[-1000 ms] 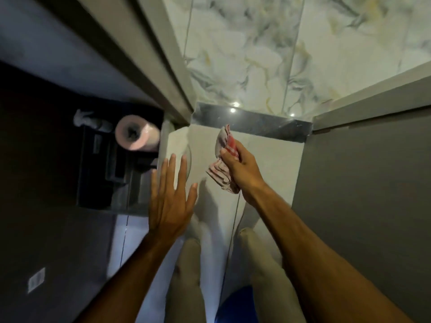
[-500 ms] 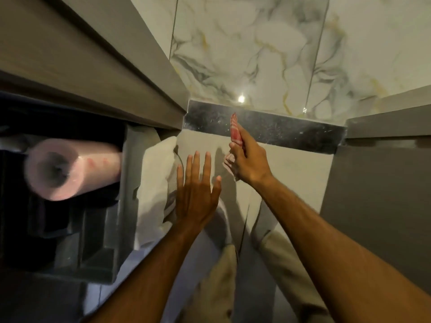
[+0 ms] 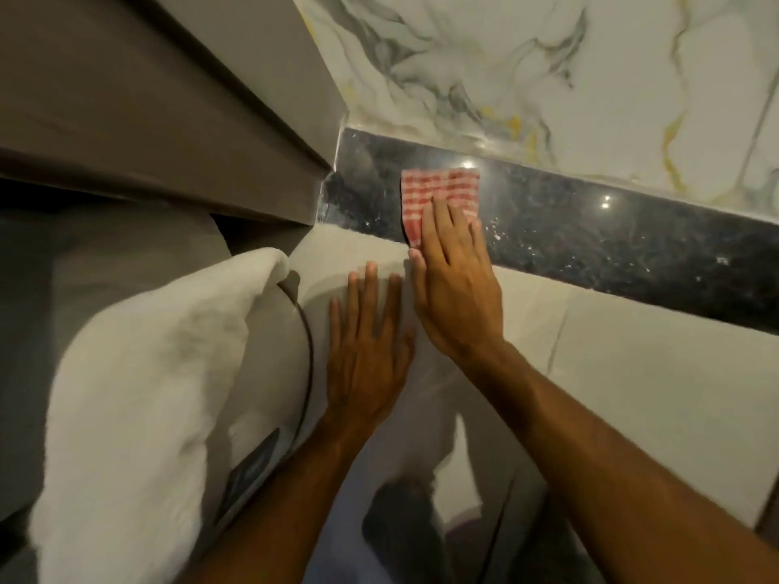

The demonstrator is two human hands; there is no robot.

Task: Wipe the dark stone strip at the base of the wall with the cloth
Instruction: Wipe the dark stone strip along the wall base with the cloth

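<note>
We pressed the red-and-white checked cloth (image 3: 438,196) flat against the dark stone strip (image 3: 611,242) with our right hand (image 3: 457,288), fingers stretched out straight over its lower part rather than curled around it. The cloth lay spread open toward the left part of the strip, its upper half showing beyond our fingertips. Our left hand (image 3: 366,351) lay open and flat, palm down, on the pale floor tile (image 3: 632,373) just beside the right hand and nearer to us, holding nothing. The strip ran along the base of the veined marble wall (image 3: 548,78), with white specks scattered across its glossy face. To the left sat a white towel (image 3: 139,394), and a grey cabinet edge (image 3: 168,120) rose above it.
</note>
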